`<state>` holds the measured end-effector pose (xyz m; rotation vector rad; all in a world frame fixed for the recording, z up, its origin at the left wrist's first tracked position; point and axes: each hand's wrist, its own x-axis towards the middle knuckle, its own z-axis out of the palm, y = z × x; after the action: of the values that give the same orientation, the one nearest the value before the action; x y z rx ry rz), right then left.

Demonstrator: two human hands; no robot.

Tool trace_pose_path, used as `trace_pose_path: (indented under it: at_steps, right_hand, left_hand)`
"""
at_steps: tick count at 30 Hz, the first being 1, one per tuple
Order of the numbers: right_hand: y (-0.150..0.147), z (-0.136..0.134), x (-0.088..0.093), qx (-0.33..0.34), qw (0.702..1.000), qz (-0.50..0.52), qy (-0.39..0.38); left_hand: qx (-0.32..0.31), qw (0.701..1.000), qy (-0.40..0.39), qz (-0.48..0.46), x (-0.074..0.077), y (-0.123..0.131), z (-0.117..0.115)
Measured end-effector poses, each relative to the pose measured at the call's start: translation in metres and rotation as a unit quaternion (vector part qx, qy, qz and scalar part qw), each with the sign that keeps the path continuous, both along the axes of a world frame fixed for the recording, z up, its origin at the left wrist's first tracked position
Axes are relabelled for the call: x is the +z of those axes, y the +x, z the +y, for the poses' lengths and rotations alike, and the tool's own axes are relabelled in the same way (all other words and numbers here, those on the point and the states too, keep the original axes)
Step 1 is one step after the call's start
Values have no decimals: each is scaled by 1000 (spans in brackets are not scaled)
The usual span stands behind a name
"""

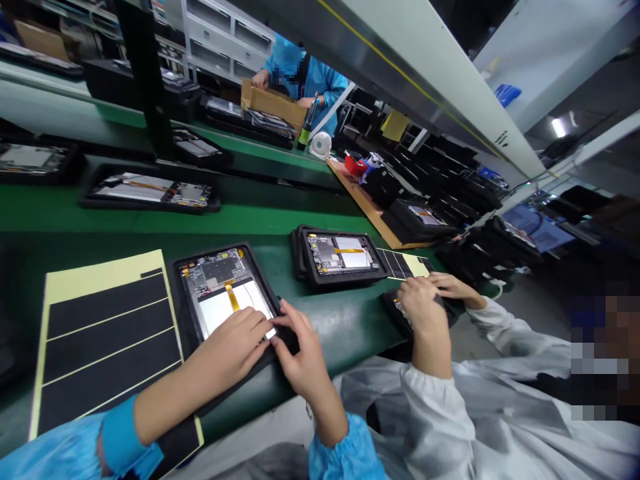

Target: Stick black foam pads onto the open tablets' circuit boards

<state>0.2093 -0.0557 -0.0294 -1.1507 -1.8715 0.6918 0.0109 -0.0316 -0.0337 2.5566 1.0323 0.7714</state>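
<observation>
An opened tablet [225, 293] lies in a black tray [187, 313] on the green conveyor belt [330, 327], with its circuit board, white battery panel and orange flex cable exposed. My left hand [235, 343] rests with its fingers on the tablet's lower right part. My right hand [300, 353] curves over the same corner, and its fingertips meet the tray edge. Whether either hand pinches something small there is hidden. To the left lies a yellow-edged sheet of black strips [107, 340], partly under my left forearm.
A co-worker's hands in white sleeves [425, 300] work on a black tray at the belt's right. Beside them are another tablet tray [340, 259] and a strip sheet [403, 263]. More trays line the belts. Beyond, a blue-sleeved person handles a cardboard box [273, 103]. A metal beam [400, 73] crosses overhead.
</observation>
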Motion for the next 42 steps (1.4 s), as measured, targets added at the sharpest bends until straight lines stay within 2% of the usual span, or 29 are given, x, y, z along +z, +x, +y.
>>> trace_pose_path:
  at_steps: [5,11,16,19,22,24,29,32,35,38,42]
  right_hand:
    - [5,8,4,21,1000,1,3]
    - [-1,12,4,5,999,50,-6]
    - [-11,24,13,-11,984,163,-67]
    - [-15,31,20,-9,982,169,-82]
    - [-16,36,26,-7,979,178,-95]
    - [-14,37,28,6,979,179,-99]
    - [0,35,34,32,981,155,-111]
    - [8,35,38,52,976,166,-132]
    - [10,39,40,109,961,191,-171]
    - [4,42,38,157,938,234,-202]
    - [-9,38,36,129,945,261,-150]
  left_hand:
    - [16,998,-13,-52,0,0,-5]
    - [52,987,-96,-114,6,-1,1]
    - [103,962,-189,-165,26,-5,10]
    - [115,948,-232,-187,39,-8,13]
    - [96,925,-292,-223,46,-10,14]
    - [92,921,-298,-233,47,-11,12]
    - [99,938,-258,-208,43,-10,7]
    - [72,939,-262,-208,42,-11,7]
    - [39,940,-263,-216,44,-14,10]
    - [22,928,-285,-239,44,-14,14]
    - [44,895,-312,-317,38,-8,17]
